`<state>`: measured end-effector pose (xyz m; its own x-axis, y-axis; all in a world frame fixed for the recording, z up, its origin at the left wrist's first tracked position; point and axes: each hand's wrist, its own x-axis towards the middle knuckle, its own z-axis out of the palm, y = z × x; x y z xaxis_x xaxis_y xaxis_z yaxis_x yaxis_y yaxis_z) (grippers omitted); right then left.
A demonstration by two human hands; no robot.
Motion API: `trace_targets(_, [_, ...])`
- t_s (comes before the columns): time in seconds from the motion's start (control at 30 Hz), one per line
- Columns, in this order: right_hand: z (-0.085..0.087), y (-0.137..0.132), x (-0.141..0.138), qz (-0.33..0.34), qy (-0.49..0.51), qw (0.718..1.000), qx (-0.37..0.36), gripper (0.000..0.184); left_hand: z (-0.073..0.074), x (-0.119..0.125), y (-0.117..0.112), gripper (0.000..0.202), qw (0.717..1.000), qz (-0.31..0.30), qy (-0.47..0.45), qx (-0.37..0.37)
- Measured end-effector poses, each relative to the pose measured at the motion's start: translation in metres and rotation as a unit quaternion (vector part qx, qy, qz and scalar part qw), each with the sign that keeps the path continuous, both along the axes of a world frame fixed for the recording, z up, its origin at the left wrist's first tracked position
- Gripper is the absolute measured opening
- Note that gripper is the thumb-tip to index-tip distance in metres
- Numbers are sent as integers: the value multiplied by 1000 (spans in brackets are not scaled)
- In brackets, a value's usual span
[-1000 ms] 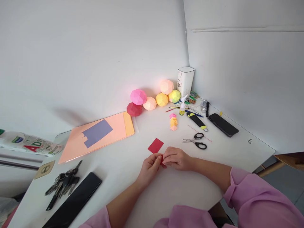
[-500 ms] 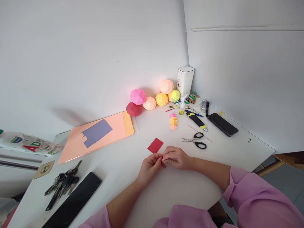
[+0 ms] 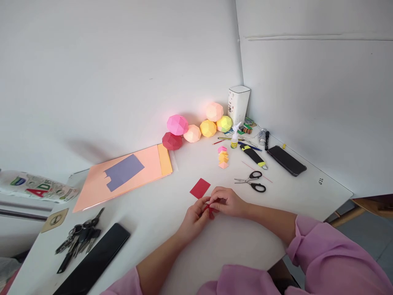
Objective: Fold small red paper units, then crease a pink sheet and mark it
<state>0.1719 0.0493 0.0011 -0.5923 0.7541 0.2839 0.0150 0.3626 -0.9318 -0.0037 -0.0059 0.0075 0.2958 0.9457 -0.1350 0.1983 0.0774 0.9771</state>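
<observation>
White tabletop (image 3: 172,237) fills the corner we're looking down on, and across its left side lies a spread of peach paper sheets (image 3: 92,190) with a blue-grey piece (image 3: 123,172) on top. Nearer us on the left we have a long black flat case (image 3: 95,262), with a bunch of keys (image 3: 78,241) just beside it. Middle of the table now — the left hand (image 3: 193,219) and the right hand (image 3: 229,202) meet fingertip to fingertip, low over the surface. Off to the right, well apart, sits a black phone (image 3: 286,160), and scissors (image 3: 250,181) lie closer to the right hand. Just beyond the fingers we spot a flat red paper square (image 3: 200,188) on the table. And the smallest of all — a red folded scrap (image 3: 210,209), pinched between both hands, thumb and fingers of each closed on it. It sits right down at the tabletop, though we can't tell whether it touches.
</observation>
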Motion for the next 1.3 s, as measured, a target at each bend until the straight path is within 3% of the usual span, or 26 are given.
trace_targets(0.17, [-1, 0, 0, 30, 49, 993, -104, 16, 2, 1, 0, 28, 1000, -10, -29, -7])
trace_targets(0.6, [-2, 1, -1, 20, 52, 991, -121, 18, 2, 1, -1, 28, 1000, -11, -23, -13])
trace_targets(0.83, [4, -2, -1, 35, 32, 988, -147, 18, -6, 0, -2, 53, 1000, 1, -7, 4])
trace_targets(1.3, [10, 0, 2, 59, -21, 974, -217, 19, -9, -1, -2, 50, 1000, -17, -6, 19])
